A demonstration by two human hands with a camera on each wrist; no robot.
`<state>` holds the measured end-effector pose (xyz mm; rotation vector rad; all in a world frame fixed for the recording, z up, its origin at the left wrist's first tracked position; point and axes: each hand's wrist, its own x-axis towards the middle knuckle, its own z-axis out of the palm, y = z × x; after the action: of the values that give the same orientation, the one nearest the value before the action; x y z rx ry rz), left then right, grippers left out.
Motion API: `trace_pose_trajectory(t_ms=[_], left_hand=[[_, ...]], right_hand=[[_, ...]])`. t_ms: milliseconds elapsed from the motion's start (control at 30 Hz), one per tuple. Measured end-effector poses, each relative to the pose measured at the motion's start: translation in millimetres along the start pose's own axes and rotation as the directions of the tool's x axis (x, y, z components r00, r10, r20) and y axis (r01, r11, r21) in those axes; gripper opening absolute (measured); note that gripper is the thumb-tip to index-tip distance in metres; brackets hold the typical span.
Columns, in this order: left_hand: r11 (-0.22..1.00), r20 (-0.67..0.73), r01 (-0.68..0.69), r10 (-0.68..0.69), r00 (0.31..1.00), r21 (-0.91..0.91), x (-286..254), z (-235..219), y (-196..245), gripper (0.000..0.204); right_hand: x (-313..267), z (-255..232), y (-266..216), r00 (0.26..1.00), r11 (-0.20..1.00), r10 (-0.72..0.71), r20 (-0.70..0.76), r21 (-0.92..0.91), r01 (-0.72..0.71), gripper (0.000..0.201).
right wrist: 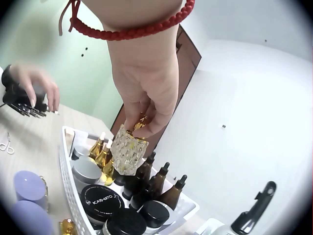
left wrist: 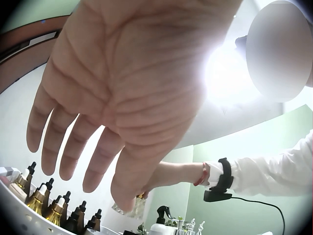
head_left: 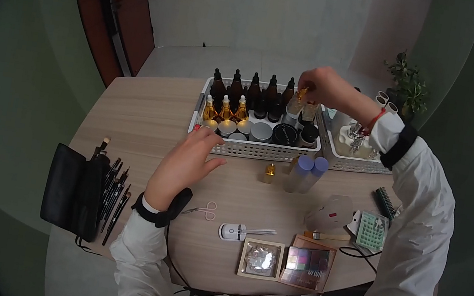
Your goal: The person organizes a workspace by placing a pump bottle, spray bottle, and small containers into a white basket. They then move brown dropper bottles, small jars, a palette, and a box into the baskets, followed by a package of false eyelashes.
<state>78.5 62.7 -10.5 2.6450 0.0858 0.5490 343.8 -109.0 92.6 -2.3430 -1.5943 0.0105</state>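
My right hand (head_left: 330,88) pinches a faceted clear glass bottle (right wrist: 129,152) by its gold top, above the white basket (head_left: 261,151). In the right wrist view the bottle hangs over dark dropper bottles (right wrist: 172,194) and round jars. My left hand (head_left: 185,158) is by the basket's front left corner, fingers extended, holding nothing. Its palm fills much of the left wrist view. Beside that hand stand gold dropper bottles (head_left: 225,109) and silver-lidded jars (head_left: 261,131). A black-lidded jar (right wrist: 102,200) sits in the basket too.
A second basket (head_left: 357,164) adjoins on the right. In front stand a small gold bottle (head_left: 270,173) and two purple-capped bottles (head_left: 310,174). Nearer lie pink scissors (head_left: 208,210), an eyelash curler (head_left: 232,231), an eyeshadow palette (head_left: 308,263) and a brush roll (head_left: 68,190).
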Motion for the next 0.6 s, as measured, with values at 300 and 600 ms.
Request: trace_pose_trajectory(t_ms=[300,600], left_hand=[[0.995,-0.002,0.094,-0.094,0.996,0.026,-11,10,-43,0.041],[0.968,0.099,0.251,-0.247,0.964,-0.024,-3,20,-69,0.046]], right_hand=[[94,105,33,0.984,0.971,-0.076,0.162,-0.212,0.11,0.024],[106,152,32,0.967,0.974,-0.089,0.239,-0.18,0.134,0.023]])
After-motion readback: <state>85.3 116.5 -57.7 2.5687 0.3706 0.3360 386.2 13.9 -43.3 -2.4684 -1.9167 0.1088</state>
